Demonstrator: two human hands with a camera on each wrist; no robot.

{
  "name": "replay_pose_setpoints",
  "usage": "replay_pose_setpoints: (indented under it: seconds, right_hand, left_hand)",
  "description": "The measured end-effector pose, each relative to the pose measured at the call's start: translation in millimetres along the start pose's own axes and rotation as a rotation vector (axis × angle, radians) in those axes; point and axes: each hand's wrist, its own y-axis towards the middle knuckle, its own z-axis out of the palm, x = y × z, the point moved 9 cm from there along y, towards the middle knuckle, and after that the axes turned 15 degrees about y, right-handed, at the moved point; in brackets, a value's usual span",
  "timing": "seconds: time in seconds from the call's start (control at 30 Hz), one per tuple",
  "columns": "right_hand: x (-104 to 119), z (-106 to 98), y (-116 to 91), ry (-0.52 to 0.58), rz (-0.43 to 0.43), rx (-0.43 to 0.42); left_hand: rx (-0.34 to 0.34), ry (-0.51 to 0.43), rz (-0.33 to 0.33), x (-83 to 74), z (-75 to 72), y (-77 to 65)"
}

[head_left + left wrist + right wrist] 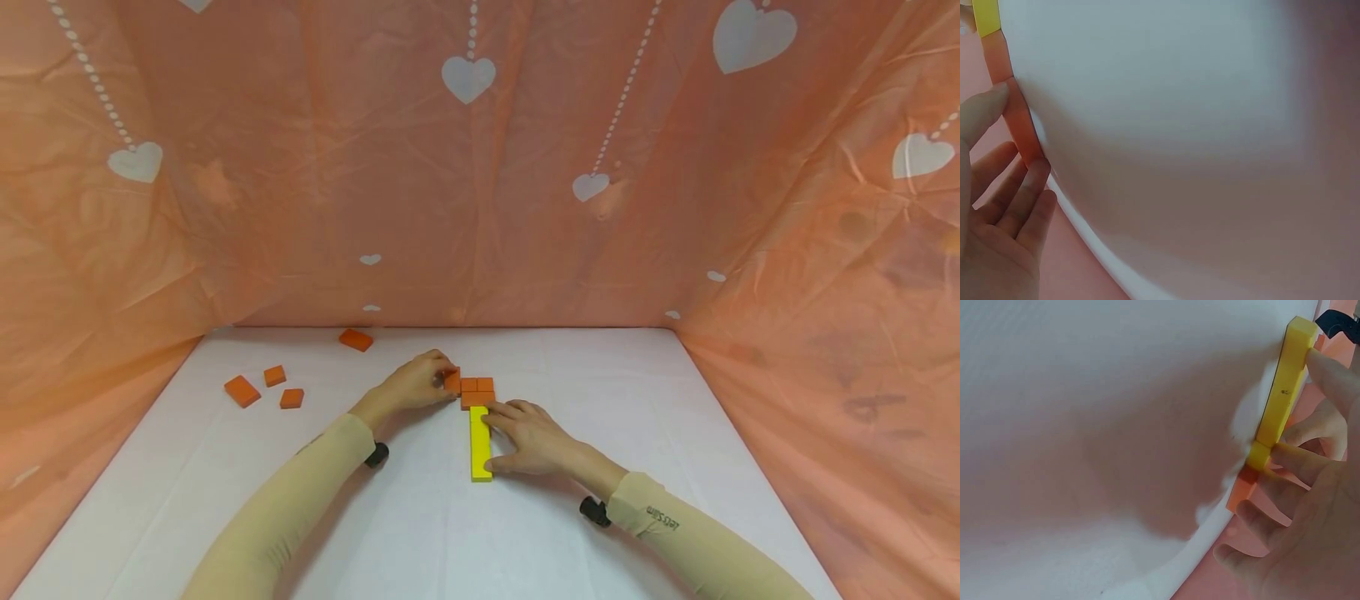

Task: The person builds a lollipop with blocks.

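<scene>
In the head view my left hand (415, 381) pinches an orange block (452, 382) at the left edge of a small group of orange blocks (477, 398). The left wrist view shows thumb and fingertips at the two ends of that block (1020, 122). Below the group, two yellow blocks run in line, a short one at the top and a long yellow block (481, 454) toward me. Along their right side lies my right hand (534, 442), thumb and fingertips touching them, fingers fairly straight. In the right wrist view an orange block (1242, 487) adjoins the short yellow block (1259, 454).
Several loose orange blocks lie at the left, including a rectangular one (242, 391) and a smaller one (292, 398). Another orange block (356, 339) sits near the back edge. Behind the white table (637, 400) hangs an orange curtain (525, 250) with white hearts.
</scene>
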Motion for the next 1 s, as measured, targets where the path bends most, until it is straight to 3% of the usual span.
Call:
replay_pose_setpoints:
  seconds: [1.0]
  right_hand:
    - [0.3,0.7,-0.8,-0.007,0.017,0.003]
  left_hand:
    - [0.026,0.002,-0.039,-1.1,0.7,-1.8]
